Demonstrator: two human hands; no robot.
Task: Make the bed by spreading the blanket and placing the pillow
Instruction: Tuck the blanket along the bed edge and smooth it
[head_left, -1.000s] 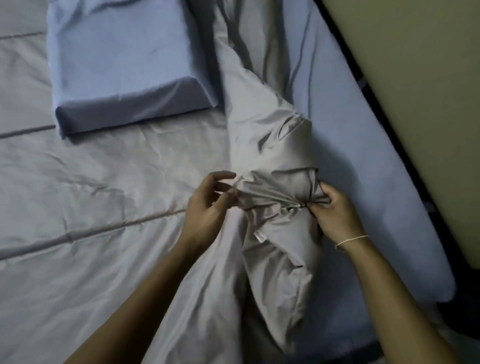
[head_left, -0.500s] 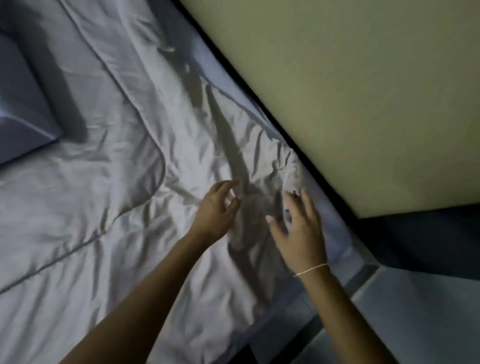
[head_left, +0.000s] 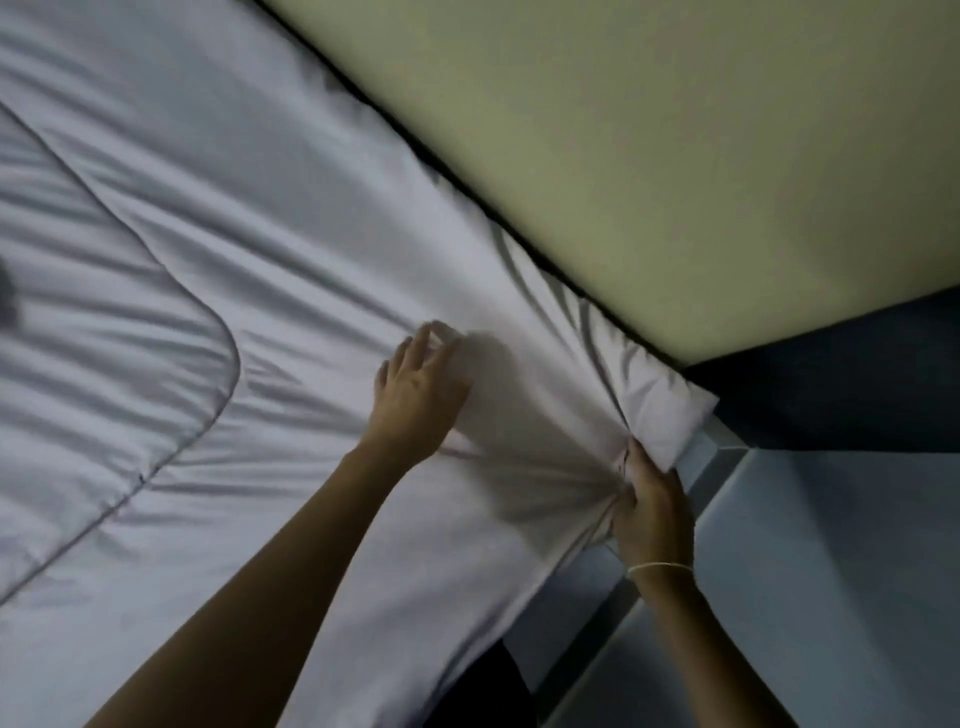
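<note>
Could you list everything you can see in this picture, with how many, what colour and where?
blanket: one, pale grey, spread over most of the bed, creased, bunched at the corner near the wall
stitched seam: one, curved line across the blanket at the left
wall: one, yellowish green, upper right, beside the bed
floor: pale blue-grey, lower right
wrist string: one, pale, round the right wrist
left hand: one, fingers spread, resting on the blanket at the middle
right hand: one, gripping the gathered blanket edge at the bed's corner
</note>
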